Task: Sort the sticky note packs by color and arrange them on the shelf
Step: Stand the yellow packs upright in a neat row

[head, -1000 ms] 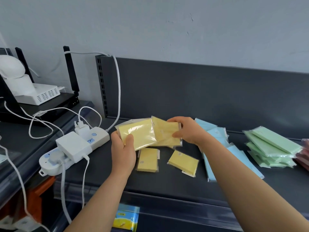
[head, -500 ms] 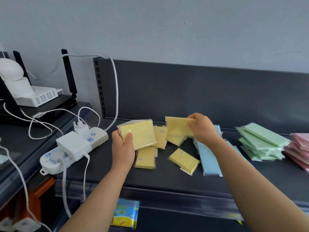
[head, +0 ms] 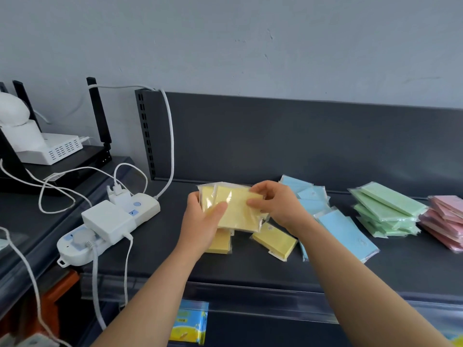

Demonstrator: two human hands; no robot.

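Observation:
Above the dark shelf (head: 160, 241) I hold a small stack of yellow sticky note packs (head: 236, 212) in clear wrap. My left hand (head: 203, 221) grips the stack's left side, thumb on top. My right hand (head: 275, 204) pinches its right edge. Two more yellow packs lie on the shelf: one (head: 220, 242) partly under my left hand, one (head: 274, 242) lying askew to the right. Blue packs (head: 345, 229) lie right of my right arm, then a green pile (head: 385, 211) and a pink pile (head: 446, 221) at the far right.
A white power strip (head: 105, 226) with plugs, an adapter and trailing cables sits on the shelf's left end. A white device and black router stand on the adjacent surface at far left. A blue-yellow packet (head: 189, 321) lies on the shelf below. The dark back panel rises behind.
My right hand has brought its yellow packs leftward onto the one in my left hand, joining them into one stack held by both hands.

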